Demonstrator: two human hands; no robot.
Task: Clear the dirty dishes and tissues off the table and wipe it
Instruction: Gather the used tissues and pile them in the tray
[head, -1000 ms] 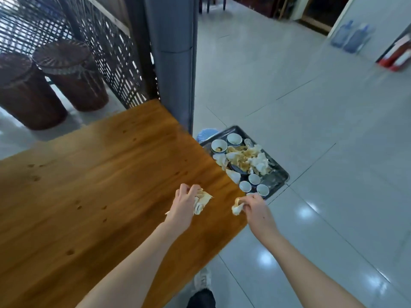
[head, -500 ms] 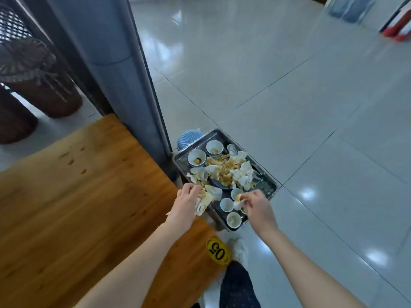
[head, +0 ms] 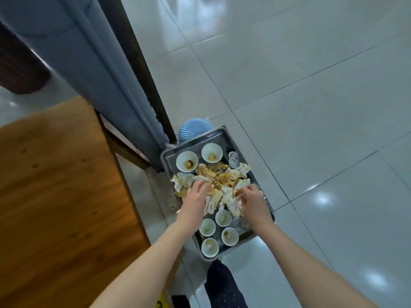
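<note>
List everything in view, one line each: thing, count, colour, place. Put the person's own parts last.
metal tray: 1, dark grey, beside the table's end.
bowls: 2, white with brown dregs, tray's far end.
small cups: 4, white, tray's near end.
crumpled tissues: a pile, white and yellow-stained, tray's middle.
ribbed object: 1, light blue, behind the tray's far end.
wooden table: 1, brown, left.
pillar: 1, grey-blue, upper left.
tiled floor: light grey, right.
trouser leg: 1, dark, bottom centre.
left hand: 1, on the tissue pile; grip unclear.
right hand: 1, fingers curled round tissues, pile's near right.
</note>
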